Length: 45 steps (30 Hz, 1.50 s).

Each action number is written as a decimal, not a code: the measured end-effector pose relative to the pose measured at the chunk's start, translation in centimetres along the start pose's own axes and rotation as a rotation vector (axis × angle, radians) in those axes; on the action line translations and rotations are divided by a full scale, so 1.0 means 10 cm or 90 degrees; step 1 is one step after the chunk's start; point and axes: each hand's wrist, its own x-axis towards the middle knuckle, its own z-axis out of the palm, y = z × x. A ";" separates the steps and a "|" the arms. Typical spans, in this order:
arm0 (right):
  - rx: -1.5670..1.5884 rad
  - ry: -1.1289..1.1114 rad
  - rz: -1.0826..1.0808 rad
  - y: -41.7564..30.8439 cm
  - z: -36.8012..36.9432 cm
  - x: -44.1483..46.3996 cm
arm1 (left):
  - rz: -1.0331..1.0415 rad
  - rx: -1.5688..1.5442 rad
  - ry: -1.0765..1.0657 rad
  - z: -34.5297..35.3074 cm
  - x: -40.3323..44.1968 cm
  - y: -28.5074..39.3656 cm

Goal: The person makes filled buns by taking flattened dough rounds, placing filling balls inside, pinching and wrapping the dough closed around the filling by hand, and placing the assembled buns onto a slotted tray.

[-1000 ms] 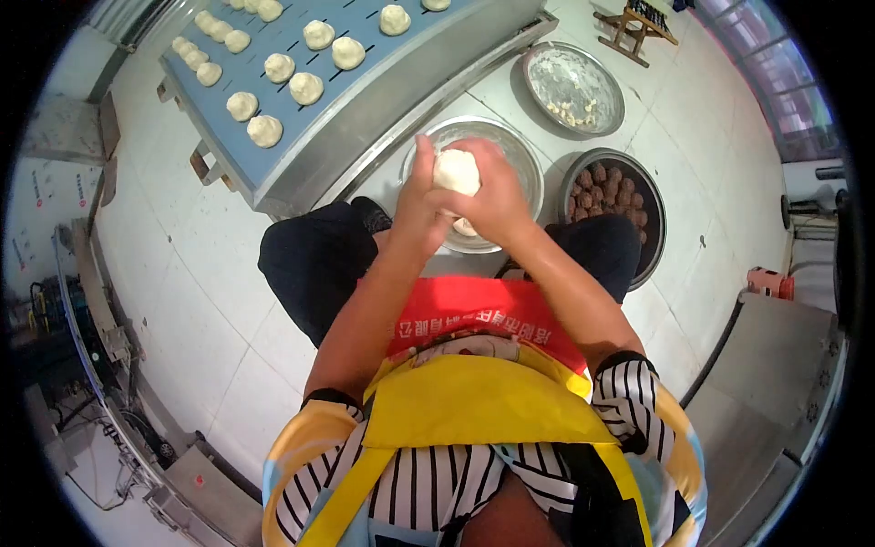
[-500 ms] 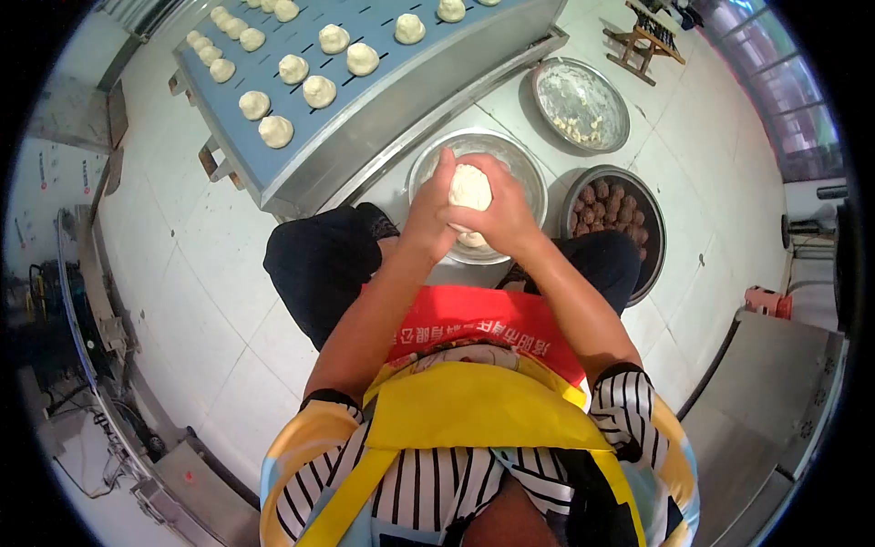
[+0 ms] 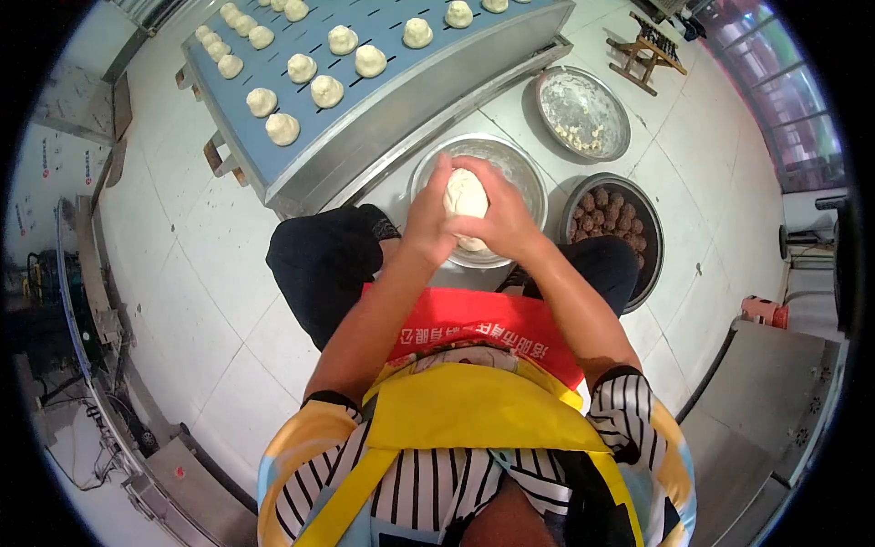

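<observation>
A pale dough ball (image 3: pixel 466 193) is cupped between my two hands, above a metal bowl (image 3: pixel 522 162). My left hand (image 3: pixel 428 214) presses against its left side, with the thumb pointing up. Around its top and right side wraps my right hand (image 3: pixel 503 210), its thumb crossing the front of the dough. More dough (image 3: pixel 472 243) shows in the bowl just below my hands. How the fingers lie behind the ball is hidden.
A blue slotted surface (image 3: pixel 296 47) in a metal frame holds several dough balls at upper left. To the right stand a dark bowl of brown balls (image 3: pixel 609 217) and a floury metal basin (image 3: pixel 583 105) with dough scraps. A small stool (image 3: pixel 644 55) is behind.
The whole view has shifted slightly, so the surroundings appear lower and further right. Both hands stay closed around the dough, which looks somewhat taller between them.
</observation>
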 end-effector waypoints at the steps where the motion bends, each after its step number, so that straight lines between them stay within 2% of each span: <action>1: -0.067 0.029 -0.009 0.04 0.03 0.00 | 0.031 -0.024 0.004 -0.01 0.04 -0.05; 2: -0.133 0.058 -0.020 0.06 0.05 0.01 | 0.046 -0.011 -0.002 -0.04 0.07 -0.08; 4: 0.010 0.036 -0.017 -0.03 0.02 0.03 | 0.069 0.015 -0.008 -0.03 0.03 -0.09; 5: 0.083 0.024 -0.015 -0.07 0.02 0.02 | 0.037 0.028 -0.009 -0.05 0.00 -0.07; 7: 0.061 0.004 0.011 0.02 0.03 0.02 | -0.030 0.053 -0.012 -0.01 -0.08 0.06; 8: 0.047 -0.003 0.021 0.07 0.03 0.03 | 0.035 0.032 0.007 0.00 -0.06 0.00; 10: 0.045 0.068 0.046 0.12 0.13 0.03 | 0.168 -0.010 0.045 0.03 0.01 -0.20; 11: 0.045 0.103 0.062 0.13 0.16 0.03 | 0.187 -0.021 0.083 0.04 0.05 -0.23; 13: 0.069 0.056 -0.010 0.04 0.10 0.02 | 0.230 0.201 0.112 -0.06 0.07 -0.09; 14: 0.080 0.034 -0.048 -0.01 0.06 0.04 | 0.164 0.106 0.109 -0.08 0.05 -0.06; 15: 0.027 0.025 -0.070 -0.05 0.01 0.06 | 0.101 0.009 0.116 0.05 -0.03 0.07; 18: -0.122 -0.022 -0.134 -0.09 -0.13 0.16 | 0.123 -0.042 0.141 -0.03 0.09 -0.02; 21: -0.276 -0.116 -0.148 -0.17 -0.21 0.26 | 0.110 -0.060 0.158 -0.08 0.17 -0.06; 24: -0.464 -0.183 -0.131 -0.43 -0.31 0.30 | 0.045 0.031 0.202 -0.05 0.19 0.03; 26: -0.460 -0.242 -0.032 -0.53 -0.31 0.40 | 0.051 0.042 0.149 -0.04 0.26 0.11; 29: -0.439 -0.247 -0.033 -0.39 -0.30 0.65 | 0.069 -0.025 0.060 0.04 0.42 0.30; 32: -0.394 -0.255 -0.071 -0.26 -0.37 1.02 | 0.068 -0.014 0.047 0.01 0.69 0.51; 33: -0.383 -0.285 -0.036 -0.31 -0.39 1.19 | 0.056 -0.006 0.045 0.06 0.71 0.65; 36: -0.266 -0.236 -0.099 0.09 -0.42 1.75 | 0.100 0.125 -0.130 -0.34 1.01 1.13; 37: -0.261 -0.208 -0.057 0.16 -0.44 2.01 | 0.165 0.261 -0.062 -0.53 1.03 1.43; 39: -0.322 -0.137 -0.054 0.49 -0.48 2.58 | 0.335 0.567 0.244 -1.02 0.93 2.08; 41: -0.367 -0.166 0.023 0.78 -0.49 3.16 | 0.515 0.719 0.559 -1.64 0.80 2.39; 42: -0.380 -0.154 0.020 1.01 -0.43 3.43 | 0.604 0.806 0.652 -2.05 0.78 2.47; 43: -0.315 -0.162 0.068 1.13 -0.36 3.66 | 0.632 0.947 0.707 -2.33 0.71 2.50; 44: -0.252 -0.168 0.115 1.25 -0.30 3.88 | 0.587 1.032 0.767 -2.53 0.66 2.46; 45: -0.246 -0.182 0.104 1.40 -0.23 4.09 | 0.534 1.116 0.824 -2.67 0.63 2.39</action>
